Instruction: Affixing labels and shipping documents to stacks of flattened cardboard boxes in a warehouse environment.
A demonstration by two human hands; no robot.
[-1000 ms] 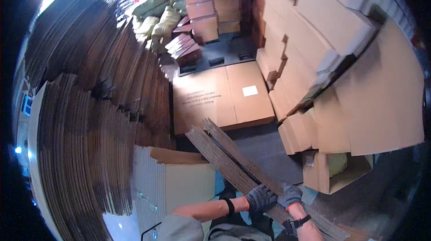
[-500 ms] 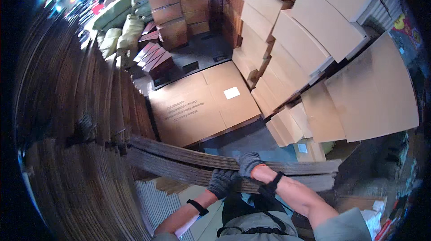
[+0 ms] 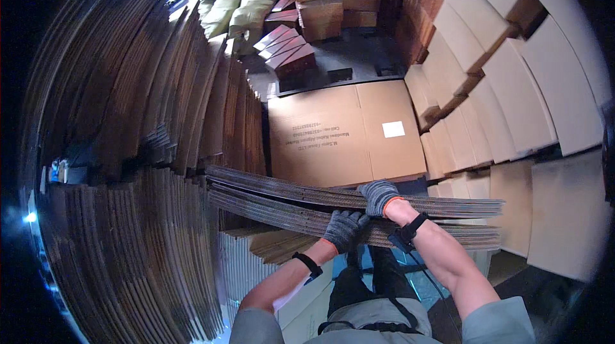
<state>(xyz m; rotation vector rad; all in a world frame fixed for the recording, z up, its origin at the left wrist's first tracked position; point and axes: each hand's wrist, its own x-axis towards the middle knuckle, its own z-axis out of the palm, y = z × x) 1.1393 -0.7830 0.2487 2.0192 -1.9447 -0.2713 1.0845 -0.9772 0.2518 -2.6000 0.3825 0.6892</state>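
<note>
Far cardboard bundle (image 3: 327, 196): I see lots of thin wavy sheets packed together on edge. They lie across the person's front, from about 9 o'clock to 3 o'clock.
Near cardboard bundle (image 3: 307, 219): It lies just beside the far one, closer to the person's tummy, with a thin dark gap between them.
Left hand (image 3: 346, 230): It wears a gray glove. Its fingers are bent closed over the near bundle, around the middle.
Right hand (image 3: 380, 198): Gloved too, just past the left hand at 1 o'clock. It is curled closed around the far bundle.
How heavy: One sheet should be light, but so many together are probably heavy.
How stiff: I think they are stiff along the edge, but so long that the ends may sag. Corners could crush, and flat sides could slide.
Best place to hold: Near the middle, squeezing every sheet at once so none slips out.
Hard to see: Both thumbs are hidden, and so are the bundles' bottoms. I can't tell if string ties them, or if their 9 o'clock ends touch the tall cardboard stack (image 3: 147, 235).
</note>
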